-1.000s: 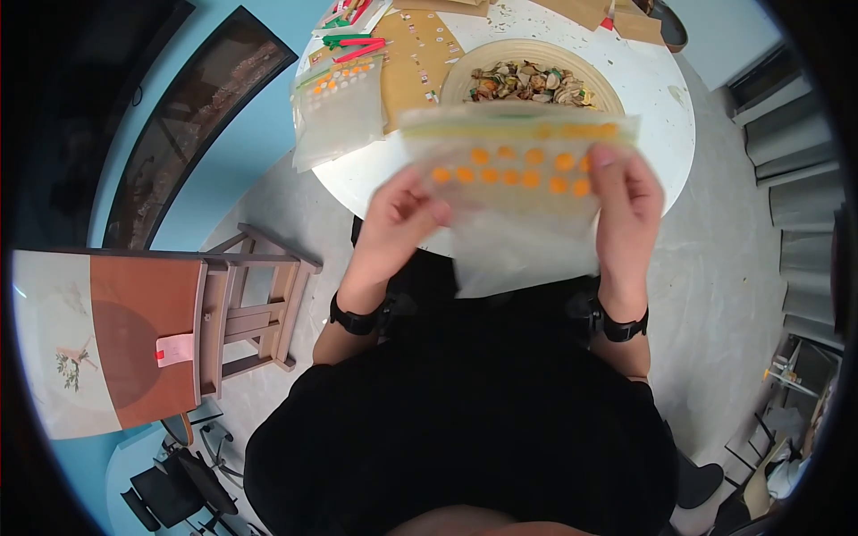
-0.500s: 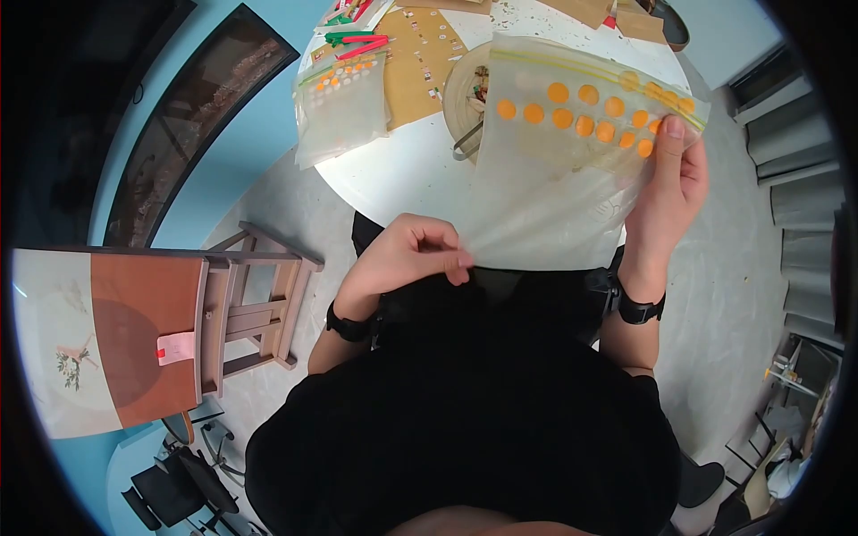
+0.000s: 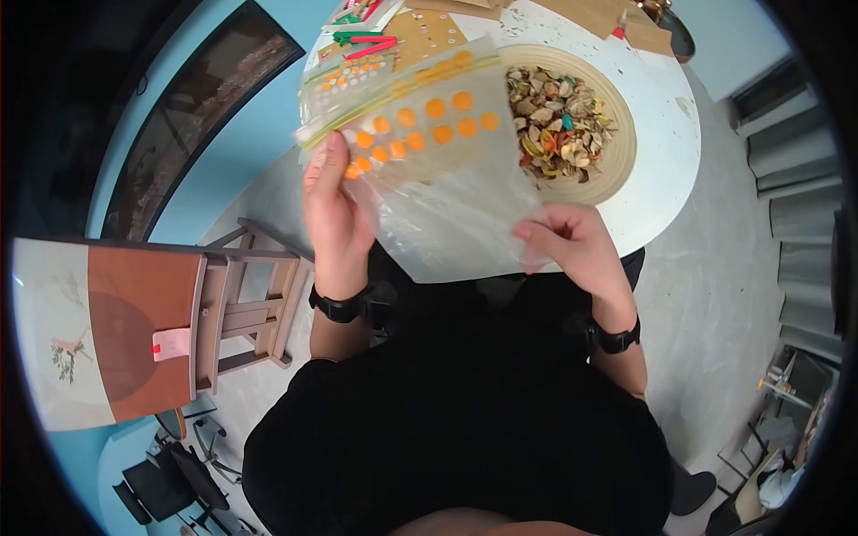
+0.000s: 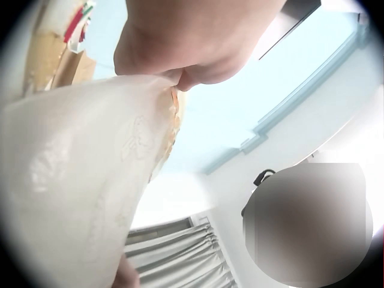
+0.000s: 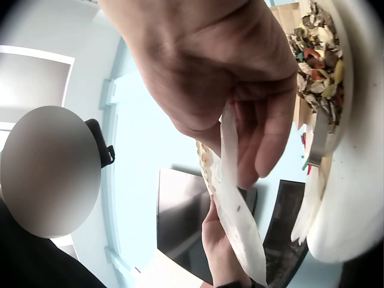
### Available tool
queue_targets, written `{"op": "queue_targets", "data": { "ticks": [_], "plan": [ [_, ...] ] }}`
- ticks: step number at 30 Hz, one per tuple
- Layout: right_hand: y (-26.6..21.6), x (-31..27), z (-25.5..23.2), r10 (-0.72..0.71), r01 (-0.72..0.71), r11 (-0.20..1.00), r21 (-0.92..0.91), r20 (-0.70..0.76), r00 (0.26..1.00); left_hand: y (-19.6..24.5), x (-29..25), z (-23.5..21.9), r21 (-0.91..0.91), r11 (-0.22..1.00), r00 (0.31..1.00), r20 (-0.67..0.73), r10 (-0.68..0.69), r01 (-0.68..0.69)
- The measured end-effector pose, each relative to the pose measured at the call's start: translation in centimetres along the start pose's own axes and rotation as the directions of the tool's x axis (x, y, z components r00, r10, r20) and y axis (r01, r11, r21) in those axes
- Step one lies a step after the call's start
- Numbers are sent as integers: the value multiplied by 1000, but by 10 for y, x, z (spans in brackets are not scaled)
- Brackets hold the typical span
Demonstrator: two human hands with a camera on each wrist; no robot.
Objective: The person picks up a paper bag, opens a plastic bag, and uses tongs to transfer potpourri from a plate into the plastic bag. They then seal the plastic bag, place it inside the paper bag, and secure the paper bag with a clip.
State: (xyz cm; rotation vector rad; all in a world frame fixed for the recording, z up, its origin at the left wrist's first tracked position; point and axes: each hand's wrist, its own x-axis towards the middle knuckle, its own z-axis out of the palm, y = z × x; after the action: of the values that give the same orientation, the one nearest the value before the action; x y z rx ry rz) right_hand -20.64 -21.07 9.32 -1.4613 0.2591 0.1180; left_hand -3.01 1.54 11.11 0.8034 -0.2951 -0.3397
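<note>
Between both hands hangs a frosted zip-top bag (image 3: 447, 196) with rows of orange dots and a green-yellow zip strip, tilted with its zip end up. My left hand (image 3: 335, 210) grips it near the left end of the zip, thumb on the front face. My right hand (image 3: 576, 246) pinches its lower right edge between thumb and fingers. The left wrist view shows the bag's pale sheet (image 4: 72, 168) drooping below the left hand. Edge-on in the right wrist view, the bag (image 5: 237, 210) looks thin and flat.
A round woven plate (image 3: 621, 170) of dried petals and chips (image 3: 559, 125) sits on the white table (image 3: 666, 192), with metal tongs (image 5: 320, 138) at its rim. More dotted bags (image 3: 344, 79), red and green clips (image 3: 371, 46) and brown paper (image 3: 648, 37) lie farther back.
The bag has swung from right to left, uncovering the plate. My left hand has gone from its lower corner to the zip end; my right hand has moved from the zip to the lower right edge.
</note>
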Motion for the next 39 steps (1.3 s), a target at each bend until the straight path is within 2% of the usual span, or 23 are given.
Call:
{"op": "queue_targets", "data": {
  "ticks": [3,6,7,10,11,14,16,19,23,25,26,29,31,32,33,35,36,37,38,39],
  "plan": [
    [3,-3,10,14,-12,999,43,-41,999,7,-2,-27,-5,1000,1000,-22,-20,20],
    [1,1,16,-106,105,994,-25,-63,992,-1,-23,-43,-4,998,987,147,-67,68],
    [2,4,16,-135,132,989,-61,-54,989,-6,-31,-52,117,980,984,59,-168,160],
    [0,11,23,-97,95,993,-67,-33,995,-5,-43,-79,196,957,974,22,-224,216],
    [-1,12,25,-93,92,994,-60,-19,995,4,-37,-84,166,970,981,-109,-158,175],
    [-3,12,28,-91,91,994,-58,-3,996,46,4,-107,301,954,995,-102,9,22],
    [-3,11,25,-113,111,991,-80,-22,993,69,40,-120,320,947,1000,-5,26,-23],
    [-5,6,20,-139,135,988,-73,-53,989,88,79,-112,360,930,993,112,40,-78],
    [-6,-2,10,-165,148,981,-128,-134,977,91,124,-117,472,881,987,150,-55,-23],
    [-10,-6,0,-184,158,976,-148,-179,967,77,152,-154,632,771,990,36,-135,82],
    [-15,-7,-7,-214,178,968,-177,-208,954,71,163,-158,699,702,986,-21,-167,134],
    [-42,-3,-39,-297,224,941,-253,-301,906,53,165,-159,933,258,966,-260,0,252],
    [-60,15,-77,-356,257,918,-302,-344,869,42,163,-172,993,99,969,-89,230,68],
    [-79,27,-95,-387,222,872,-435,-338,858,39,160,-176,1000,5,942,8,336,-10],
    [-92,46,-118,-466,253,813,-525,-325,823,39,151,-163,986,-94,936,159,315,-136],
    [-128,90,-154,-501,192,760,-621,-372,781,21,135,-149,935,-235,949,297,104,-267],
    [-143,116,-176,-568,206,687,-697,-339,750,14,128,-148,924,-299,969,248,-8,-239],
    [-157,145,-204,-567,147,647,-748,-343,749,6,122,-148,905,-365,975,187,-116,-217],
    [-171,175,-226,-608,68,554,-830,-347,714,3,117,-147,879,-433,970,114,-216,-200],
    [-185,202,-245,-650,-18,452,-892,-344,677,2,113,-143,878,-436,966,101,-237,-199]
  ]
}}
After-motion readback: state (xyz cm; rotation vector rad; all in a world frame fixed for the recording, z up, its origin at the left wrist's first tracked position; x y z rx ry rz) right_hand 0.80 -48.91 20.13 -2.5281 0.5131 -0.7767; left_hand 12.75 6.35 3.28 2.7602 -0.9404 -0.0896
